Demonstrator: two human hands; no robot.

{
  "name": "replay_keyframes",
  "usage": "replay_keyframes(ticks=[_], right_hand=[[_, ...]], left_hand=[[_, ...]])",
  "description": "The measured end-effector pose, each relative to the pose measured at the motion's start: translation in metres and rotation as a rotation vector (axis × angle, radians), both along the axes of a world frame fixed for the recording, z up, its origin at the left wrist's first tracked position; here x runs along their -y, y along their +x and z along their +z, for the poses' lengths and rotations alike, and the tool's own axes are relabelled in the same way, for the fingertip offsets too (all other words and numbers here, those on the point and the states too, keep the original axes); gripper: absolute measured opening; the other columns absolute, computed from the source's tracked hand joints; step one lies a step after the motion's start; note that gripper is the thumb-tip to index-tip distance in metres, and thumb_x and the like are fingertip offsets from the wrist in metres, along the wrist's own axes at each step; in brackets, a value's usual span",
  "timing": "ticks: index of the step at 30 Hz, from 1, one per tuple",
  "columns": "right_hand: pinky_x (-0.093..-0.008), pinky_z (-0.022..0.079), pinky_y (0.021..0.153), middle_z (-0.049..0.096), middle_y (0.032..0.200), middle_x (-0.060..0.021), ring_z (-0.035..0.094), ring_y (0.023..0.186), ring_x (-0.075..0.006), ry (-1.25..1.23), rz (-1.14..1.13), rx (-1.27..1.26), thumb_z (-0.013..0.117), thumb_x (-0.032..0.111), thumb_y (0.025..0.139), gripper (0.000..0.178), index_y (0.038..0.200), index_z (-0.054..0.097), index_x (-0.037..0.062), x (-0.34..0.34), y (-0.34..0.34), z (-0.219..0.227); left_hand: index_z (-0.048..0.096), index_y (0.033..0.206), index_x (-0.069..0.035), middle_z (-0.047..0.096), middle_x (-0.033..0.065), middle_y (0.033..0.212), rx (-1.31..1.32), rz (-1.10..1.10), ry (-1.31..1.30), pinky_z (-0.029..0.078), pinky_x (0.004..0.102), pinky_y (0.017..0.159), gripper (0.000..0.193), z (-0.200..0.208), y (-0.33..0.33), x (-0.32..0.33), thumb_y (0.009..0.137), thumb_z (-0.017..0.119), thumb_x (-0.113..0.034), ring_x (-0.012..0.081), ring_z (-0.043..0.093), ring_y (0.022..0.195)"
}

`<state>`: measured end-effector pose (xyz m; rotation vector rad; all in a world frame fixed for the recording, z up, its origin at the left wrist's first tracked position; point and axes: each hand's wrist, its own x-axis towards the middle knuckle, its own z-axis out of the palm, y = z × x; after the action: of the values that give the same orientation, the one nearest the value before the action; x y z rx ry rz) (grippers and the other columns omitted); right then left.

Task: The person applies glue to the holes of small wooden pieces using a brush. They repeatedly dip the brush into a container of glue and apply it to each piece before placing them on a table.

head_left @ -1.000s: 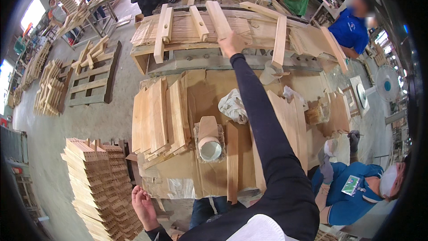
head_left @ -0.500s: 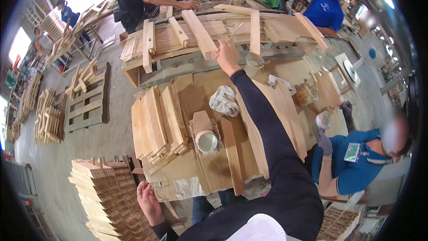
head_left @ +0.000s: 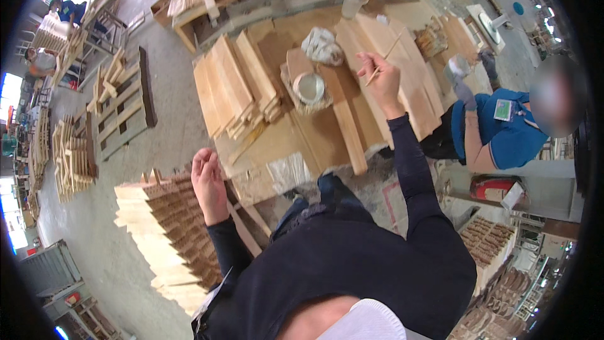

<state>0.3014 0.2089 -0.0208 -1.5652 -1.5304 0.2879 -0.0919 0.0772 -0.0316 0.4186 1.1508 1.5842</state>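
In my right hand [head_left: 382, 85] is a thin wooden stick [head_left: 394, 43], pinched between the fingers and raised over the flat boards [head_left: 412, 79] on the right of the table. My left hand [head_left: 209, 184] hangs at the table's near left corner, loosely bent and open, with nothing visible in it. Between the hands, a white cup [head_left: 309, 89] sits on a wooden block. A narrow wood bar [head_left: 348, 133] lies beside it and overhangs the near edge. Behind the cup is a crumpled white cloth [head_left: 321, 46]. Several stacked boards [head_left: 220, 85] lie at the table's left.
A tall stack of cut wood pieces [head_left: 167, 233] stands close by my left arm. Across the table is a bench [head_left: 251, 7] with wood parts and a clear plastic cup [head_left: 354, 1]. A co-worker in a blue shirt [head_left: 503, 123] works at the right. A pallet [head_left: 126, 113] lies on the floor.
My right hand has drawn back from the wood part on the far bench to above the table, holding the stick. The view has tilted down towards my body. My left hand stays near the corner.
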Motion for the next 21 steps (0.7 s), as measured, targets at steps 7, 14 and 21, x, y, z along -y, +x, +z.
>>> replay_keyframes(ticks=[7, 14, 21], right_hand=[[-0.0322, 0.050, 0.054, 0.070, 0.070, -0.0047, 0.068, 0.062, -0.0212, 0.009, 0.022, 0.224, 0.057, 0.030, 0.093, 0.024, 0.088, 0.069, 0.0087, 0.043, 0.006, -0.030], [-0.0362, 0.052, 0.059, 0.070, 0.081, -0.0084, 0.068, 0.072, -0.0269, -0.039, 0.066, 0.271, 0.054, 0.023, 0.092, 0.018, 0.094, 0.068, 0.0109, 0.061, -0.002, -0.044], [-0.0356, 0.053, 0.066, 0.070, 0.089, -0.0137, 0.069, 0.079, -0.0279, 0.023, 0.118, 0.146, 0.054, 0.016, 0.092, 0.020, 0.103, 0.068, 0.0067, 0.068, -0.017, -0.031]], left_hand=[[0.056, 0.108, 0.001, 0.059, 0.0076, 0.104, 0.129, -0.038, 0.024, 0.046, 0.0211, 0.073, 0.022, -0.028, -0.011, 0.031, 0.088, 0.048, 0.007, 0.0130, 0.058, 0.095], [0.058, 0.107, -0.001, 0.058, 0.0057, 0.099, 0.006, -0.083, -0.026, 0.045, 0.0255, 0.078, 0.028, -0.060, 0.003, 0.030, 0.083, 0.047, 0.009, 0.0143, 0.056, 0.090], [0.053, 0.123, -0.002, 0.053, 0.0196, 0.124, -1.452, -0.547, -0.324, 0.044, 0.0393, 0.092, 0.047, -0.238, -0.011, -0.013, 0.078, 0.062, -0.011, 0.0304, 0.055, 0.105]])
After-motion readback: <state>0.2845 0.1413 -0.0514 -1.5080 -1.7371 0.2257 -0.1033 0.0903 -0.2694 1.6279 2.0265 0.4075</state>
